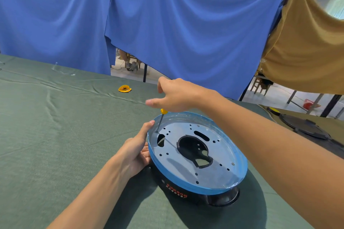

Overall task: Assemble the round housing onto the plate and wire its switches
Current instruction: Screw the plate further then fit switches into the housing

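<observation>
Housing (193, 198), round and black, sits on the green-clothed desk (55, 135) near its front edge, with the perforated metal plate (223, 154) and its blue rim lying on top; the left hand (135, 152) grips the housing's left side, fingers curled against it and thumb (151, 123) laid on the blue rim; the right hand (175, 95) hovers over the yellow handle of a screwdriver (160, 121), whose tip stands in a hole at the plate's far left edge; its forefinger and thumb are stretched out, and whether the hidden fingers have hold of the handle cannot be told; the step in hand looks to be screwing plate to housing, with wiring of the switches not yet begun; the next move likely calls for a firm turn of the driver, kept in line with the hole, while the left hand stops the housing turning; red and pale characters and a small round mark run along the housing's near wall, too blurred to read; a yellow scrap (124, 88) lies farther off on the cloth.
</observation>
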`<state>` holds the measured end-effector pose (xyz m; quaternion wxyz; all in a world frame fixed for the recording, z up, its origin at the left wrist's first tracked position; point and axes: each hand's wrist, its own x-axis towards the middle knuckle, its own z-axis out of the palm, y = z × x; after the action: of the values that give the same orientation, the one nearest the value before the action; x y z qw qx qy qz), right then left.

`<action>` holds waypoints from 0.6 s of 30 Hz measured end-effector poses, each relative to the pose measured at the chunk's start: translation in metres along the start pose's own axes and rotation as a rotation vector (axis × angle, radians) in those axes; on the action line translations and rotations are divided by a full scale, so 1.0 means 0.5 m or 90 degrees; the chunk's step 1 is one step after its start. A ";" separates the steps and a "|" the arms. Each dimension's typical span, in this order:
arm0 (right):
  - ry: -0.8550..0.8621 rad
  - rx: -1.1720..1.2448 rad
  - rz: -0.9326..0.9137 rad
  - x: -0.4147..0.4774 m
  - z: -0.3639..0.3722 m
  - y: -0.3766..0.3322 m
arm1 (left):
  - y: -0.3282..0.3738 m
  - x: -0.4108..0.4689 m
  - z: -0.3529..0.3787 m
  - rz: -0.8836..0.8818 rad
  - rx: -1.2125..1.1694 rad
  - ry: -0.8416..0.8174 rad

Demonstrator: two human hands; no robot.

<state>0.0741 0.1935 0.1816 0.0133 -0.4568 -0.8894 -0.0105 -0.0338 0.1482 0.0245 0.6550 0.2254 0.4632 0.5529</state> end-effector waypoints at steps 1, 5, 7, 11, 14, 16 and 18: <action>-0.047 0.022 -0.015 -0.005 -0.010 -0.001 | 0.000 0.000 0.000 0.001 0.000 0.003; 0.011 -0.038 -0.117 -0.008 -0.012 0.001 | 0.000 0.000 0.001 -0.002 -0.002 0.011; 0.083 -0.067 -0.111 -0.003 0.004 0.001 | 0.001 -0.002 0.002 -0.004 -0.001 0.011; 0.054 -0.054 -0.049 0.003 0.012 0.000 | 0.002 -0.002 0.003 0.000 0.000 0.011; -0.040 -0.041 -0.065 -0.006 -0.010 0.001 | 0.000 0.000 0.002 -0.002 -0.002 0.011; -0.045 -0.049 -0.081 -0.010 -0.019 0.001 | 0.001 0.001 0.000 -0.004 -0.006 0.012; 0.003 -0.063 -0.099 -0.009 -0.017 -0.003 | 0.002 0.001 0.000 -0.005 -0.010 0.010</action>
<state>0.0757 0.1886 0.1900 -0.0078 -0.3865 -0.9205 -0.0562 -0.0344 0.1490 0.0249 0.6551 0.2139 0.4650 0.5557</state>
